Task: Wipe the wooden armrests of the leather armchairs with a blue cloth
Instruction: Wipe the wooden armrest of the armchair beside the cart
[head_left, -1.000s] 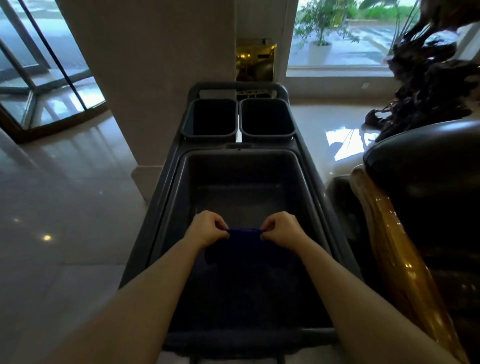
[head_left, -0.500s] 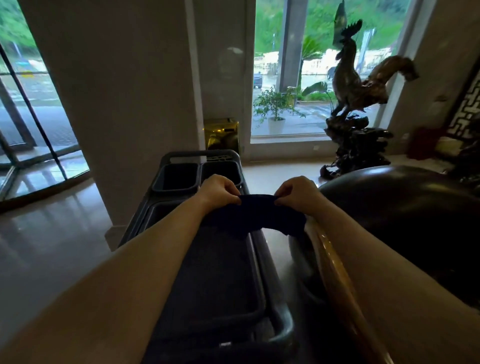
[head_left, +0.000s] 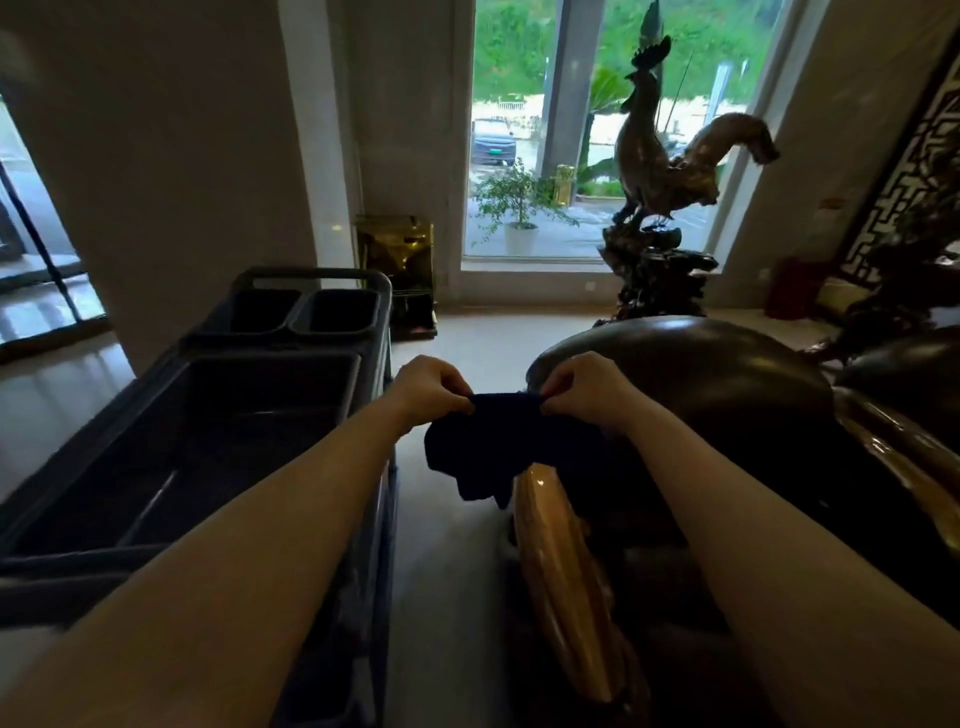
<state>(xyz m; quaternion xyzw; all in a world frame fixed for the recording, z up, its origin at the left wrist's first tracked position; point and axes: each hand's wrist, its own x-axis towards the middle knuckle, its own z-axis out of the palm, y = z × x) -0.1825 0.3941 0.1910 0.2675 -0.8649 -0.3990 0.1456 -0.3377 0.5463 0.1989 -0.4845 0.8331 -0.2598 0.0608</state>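
Note:
A dark blue cloth (head_left: 498, 441) hangs in the air between both hands. My left hand (head_left: 428, 387) pinches its upper left edge and my right hand (head_left: 582, 387) pinches its upper right edge. The cloth's lower part droops just above the front end of a glossy wooden armrest (head_left: 561, 566). That armrest belongs to a dark leather armchair (head_left: 727, 384) on the right. A second wooden armrest (head_left: 904, 457) shows at the far right edge.
A dark cleaning cart (head_left: 223, 415) with one large tub and two small bins stands on the left. A strip of pale floor (head_left: 447, 571) runs between cart and chair. Behind are a rooster sculpture (head_left: 660, 171), a gold bin (head_left: 400, 260) and a window.
Both hands lifted the cloth out of the cart tub and carried it right, over the armrest's front end. The view swung up and to the right.

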